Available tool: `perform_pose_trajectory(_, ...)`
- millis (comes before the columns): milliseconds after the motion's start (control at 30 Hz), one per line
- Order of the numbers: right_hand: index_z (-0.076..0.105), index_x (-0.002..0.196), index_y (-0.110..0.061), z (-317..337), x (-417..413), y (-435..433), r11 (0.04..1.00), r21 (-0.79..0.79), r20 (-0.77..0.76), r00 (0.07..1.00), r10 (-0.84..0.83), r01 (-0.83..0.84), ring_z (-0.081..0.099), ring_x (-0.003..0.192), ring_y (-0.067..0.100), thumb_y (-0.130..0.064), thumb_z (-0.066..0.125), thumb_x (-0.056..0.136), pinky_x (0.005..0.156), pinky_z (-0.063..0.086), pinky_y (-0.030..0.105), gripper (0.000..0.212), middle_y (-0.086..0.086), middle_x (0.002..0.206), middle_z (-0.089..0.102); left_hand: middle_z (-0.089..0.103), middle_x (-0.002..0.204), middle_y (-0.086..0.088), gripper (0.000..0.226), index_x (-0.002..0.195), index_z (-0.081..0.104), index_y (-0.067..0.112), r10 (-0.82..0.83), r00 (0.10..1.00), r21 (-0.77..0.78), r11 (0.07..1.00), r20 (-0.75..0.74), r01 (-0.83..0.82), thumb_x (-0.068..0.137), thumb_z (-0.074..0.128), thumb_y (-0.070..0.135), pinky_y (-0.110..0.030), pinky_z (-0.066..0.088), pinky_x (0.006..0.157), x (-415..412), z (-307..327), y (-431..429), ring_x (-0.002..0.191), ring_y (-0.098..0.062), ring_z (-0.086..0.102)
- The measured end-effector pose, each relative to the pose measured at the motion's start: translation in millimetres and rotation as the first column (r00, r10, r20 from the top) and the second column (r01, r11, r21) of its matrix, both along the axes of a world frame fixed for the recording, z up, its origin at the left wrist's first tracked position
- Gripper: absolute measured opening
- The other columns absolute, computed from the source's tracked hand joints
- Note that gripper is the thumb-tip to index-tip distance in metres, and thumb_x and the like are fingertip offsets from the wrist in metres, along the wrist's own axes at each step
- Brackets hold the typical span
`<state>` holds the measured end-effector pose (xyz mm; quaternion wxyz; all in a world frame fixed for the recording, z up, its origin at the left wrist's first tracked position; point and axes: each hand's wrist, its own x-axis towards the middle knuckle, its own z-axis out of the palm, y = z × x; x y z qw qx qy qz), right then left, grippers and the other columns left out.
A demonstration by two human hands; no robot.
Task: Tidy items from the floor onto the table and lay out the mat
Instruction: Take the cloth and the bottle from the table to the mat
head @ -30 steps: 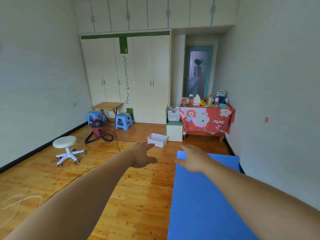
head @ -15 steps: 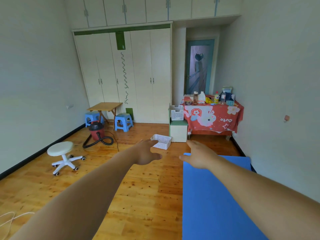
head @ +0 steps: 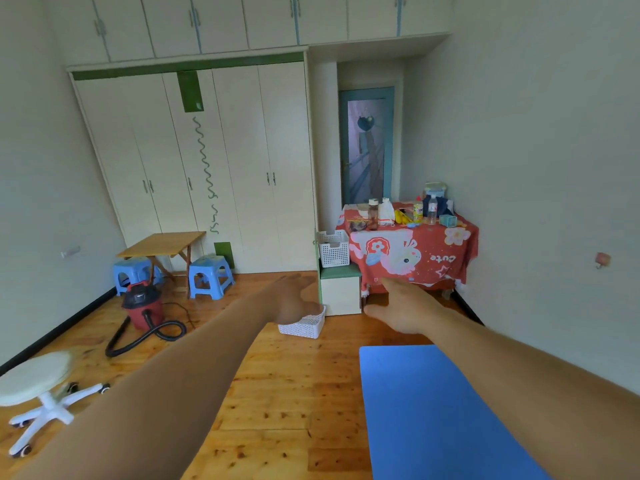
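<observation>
A blue mat (head: 440, 410) lies flat on the wooden floor at the lower right. At the far right stands a table (head: 412, 254) under a red cartoon cloth, crowded with bottles and small items. A white mesh basket (head: 306, 325) sits on the floor before it. My left hand (head: 294, 299) is stretched forward with fingers apart, overlapping the basket's near edge in the view; contact cannot be told. My right hand (head: 403, 308) reaches forward beyond the mat's far end, fingers spread, holding nothing.
A red vacuum (head: 142, 303) with a black hose lies left of centre. A white wheeled stool (head: 38, 386) stands at the lower left. Two blue stools (head: 211, 275) and a folding wooden table (head: 162, 244) are by the wardrobe. A white basket (head: 334, 247) rests on a green-topped box.
The view has advanced toward the far table and tilted up. Both arms stay stretched forward; the floor basket now sits right at my left hand.
</observation>
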<state>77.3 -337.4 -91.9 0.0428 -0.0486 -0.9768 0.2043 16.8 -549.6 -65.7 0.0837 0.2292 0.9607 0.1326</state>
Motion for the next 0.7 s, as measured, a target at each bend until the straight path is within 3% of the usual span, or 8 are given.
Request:
perform_pose_trajectory(133,0.016,0.148,-0.023,2,-97,15,1.000,0.015,0.016,1.000,-0.026,0.025,0.042,0.131,0.025,-0.048,0.053,0.091,0.100,0.041,0.034,0.073,0.003,0.151,0.035,0.006,0.160,-0.002,0.071,0.150,0.010,0.028,-0.033,0.999,-0.017,0.999,0.012,0.033,0.092,0.048,0.046,-0.041,0.012,0.118,-101,-3,16,0.148,-0.024,0.003)
perform_pose_trajectory(333,0.017,0.150,-0.022,-1,-262,38,0.992,0.043,0.038,0.992,-0.117,0.116,0.032,0.140,0.026,-0.056,0.052,0.087,0.110,0.035,0.040,0.079,0.002,0.158,0.022,0.021,0.157,-0.005,0.064,0.149,0.017,0.025,-0.105,0.994,0.077,0.992,0.009,0.104,0.094,0.050,0.036,-0.031,0.024,0.112,-257,1,39,0.143,-0.024,0.021)
perform_pose_trajectory(567,0.021,0.148,-0.023,17,-424,71,0.982,0.044,0.056,0.981,-0.185,0.183,0.033,0.139,0.026,-0.053,0.050,0.090,0.109,0.033,0.037,0.072,0.003,0.157,0.025,0.030,0.154,-0.003,0.057,0.146,0.027,0.024,-0.155,0.987,0.122,0.981,0.031,0.151,0.095,0.051,0.031,-0.028,0.027,0.109,-433,16,79,0.140,-0.020,0.029)
perform_pose_trajectory(700,0.037,0.141,-0.017,18,-506,102,0.980,0.022,0.045,0.979,-0.199,0.198,0.044,0.130,0.025,-0.044,0.047,0.096,0.102,0.038,0.032,0.054,0.007,0.147,0.041,0.041,0.145,-0.007,0.053,0.141,0.035,0.021,-0.197,0.978,0.141,0.972,0.065,0.186,0.093,0.055,0.028,-0.022,0.039,0.090,-531,6,114,0.123,-0.020,0.047)
